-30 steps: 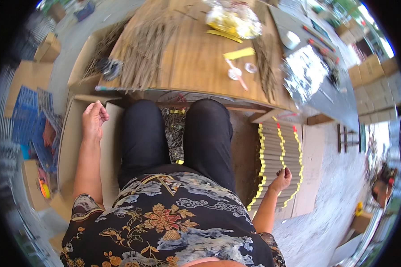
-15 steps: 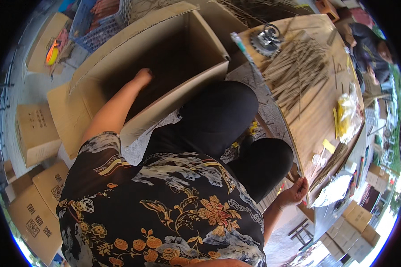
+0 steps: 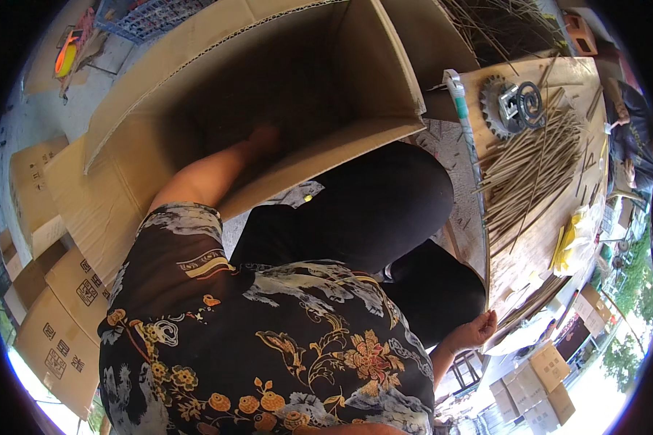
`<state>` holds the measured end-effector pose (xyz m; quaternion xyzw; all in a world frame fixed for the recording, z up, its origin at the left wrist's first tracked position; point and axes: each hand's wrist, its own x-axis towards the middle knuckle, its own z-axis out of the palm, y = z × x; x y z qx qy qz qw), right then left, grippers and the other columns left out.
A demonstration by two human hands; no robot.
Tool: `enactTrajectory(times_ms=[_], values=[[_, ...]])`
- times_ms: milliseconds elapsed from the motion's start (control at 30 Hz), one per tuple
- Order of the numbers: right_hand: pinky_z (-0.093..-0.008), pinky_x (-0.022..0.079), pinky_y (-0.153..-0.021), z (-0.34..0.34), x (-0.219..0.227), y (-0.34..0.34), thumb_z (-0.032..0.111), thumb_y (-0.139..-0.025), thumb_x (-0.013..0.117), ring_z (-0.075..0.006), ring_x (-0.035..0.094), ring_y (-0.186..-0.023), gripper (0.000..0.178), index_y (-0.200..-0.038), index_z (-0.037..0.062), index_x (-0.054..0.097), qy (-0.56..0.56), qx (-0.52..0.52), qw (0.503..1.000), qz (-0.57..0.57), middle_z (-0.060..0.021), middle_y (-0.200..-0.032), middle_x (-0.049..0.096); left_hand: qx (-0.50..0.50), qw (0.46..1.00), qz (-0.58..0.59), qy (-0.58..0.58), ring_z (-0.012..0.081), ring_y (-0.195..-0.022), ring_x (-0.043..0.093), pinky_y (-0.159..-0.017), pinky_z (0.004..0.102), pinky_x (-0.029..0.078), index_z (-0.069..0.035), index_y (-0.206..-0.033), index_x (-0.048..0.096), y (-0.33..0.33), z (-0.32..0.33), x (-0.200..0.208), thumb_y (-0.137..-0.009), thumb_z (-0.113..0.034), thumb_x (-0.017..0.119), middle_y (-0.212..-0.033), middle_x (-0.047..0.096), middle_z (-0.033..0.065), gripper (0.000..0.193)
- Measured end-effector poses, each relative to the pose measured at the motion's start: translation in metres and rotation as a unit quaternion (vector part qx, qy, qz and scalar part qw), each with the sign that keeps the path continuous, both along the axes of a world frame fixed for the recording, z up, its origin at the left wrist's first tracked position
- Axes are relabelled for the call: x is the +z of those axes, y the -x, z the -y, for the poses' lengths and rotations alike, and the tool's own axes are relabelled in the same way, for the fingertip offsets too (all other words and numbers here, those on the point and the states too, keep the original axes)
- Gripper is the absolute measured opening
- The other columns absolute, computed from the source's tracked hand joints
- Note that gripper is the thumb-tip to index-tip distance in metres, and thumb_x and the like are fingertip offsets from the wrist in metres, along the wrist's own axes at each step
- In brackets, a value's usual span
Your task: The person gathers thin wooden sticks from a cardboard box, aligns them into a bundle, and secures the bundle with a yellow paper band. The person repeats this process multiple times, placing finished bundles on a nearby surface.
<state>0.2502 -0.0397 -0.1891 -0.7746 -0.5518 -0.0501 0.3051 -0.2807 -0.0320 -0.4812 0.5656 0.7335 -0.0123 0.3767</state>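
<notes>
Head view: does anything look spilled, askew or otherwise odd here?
Small dark scraps lie scattered on the floor between the open cardboard box and the wooden table, perhaps dropped. On the table, thin brown sticks lie in a loose, crisscrossed pile, with a few strays apart. Nothing looks clearly damaged.

Left hand (image 3: 265, 138): a second ago raised beside the rim of the large cardboard box (image 3: 377, 72); now lowered inside, its fingers lost in shadow, farther in than half a second ago.

Right hand (image 3: 475, 332): formerly over the yellow-banded mat of sticks; now well apart from the left, near the edge of the wooden table (image 3: 519, 270).

View: swung leftward. Box now fills the upper middle; table shifts from top centre to right side; mat leaves the frame.

New since a second ago: printed cartons (image 3: 69, 319), lower left; another person (image 3: 635, 134), far right.
</notes>
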Motion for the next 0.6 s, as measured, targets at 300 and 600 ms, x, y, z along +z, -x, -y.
enactTrajectory(times_ms=[300, 600], values=[[-0.0277, 0.044, -0.077, -0.002, 0.004, 0.007, 0.009, -0.084, 0.053, -0.0193, 0.056, -0.083, 0.018, -0.097, -0.0031, 0.057, 0.038, -0.027, 0.999, 0.002, -0.0118, -0.093, 0.06, 0.027, 0.978, -0.059, -0.2, 0.0367, -0.095, 0.05, -0.085, 0.0444, 0.041, 0.002, -0.093, 0.056, -0.019, 0.01, -0.002, -0.069, -0.025, 0.058, -0.099, 0.054, 0.0232, 0.036], [-0.0265, 0.044, -0.076, -0.003, 0.004, 0.01, 0.007, -0.082, 0.054, -0.0167, 0.055, -0.08, 0.016, -0.094, -0.0028, 0.058, 0.031, -0.027, 0.999, -0.033, -0.0095, -0.089, 0.06, 0.056, 0.989, -0.021, -0.136, 0.0381, -0.102, 0.047, -0.088, 0.0434, 0.039, 0.005, -0.097, 0.054, -0.023, 0.009, -0.012, -0.07, -0.023, 0.057, -0.104, 0.051, 0.0256, 0.039]])
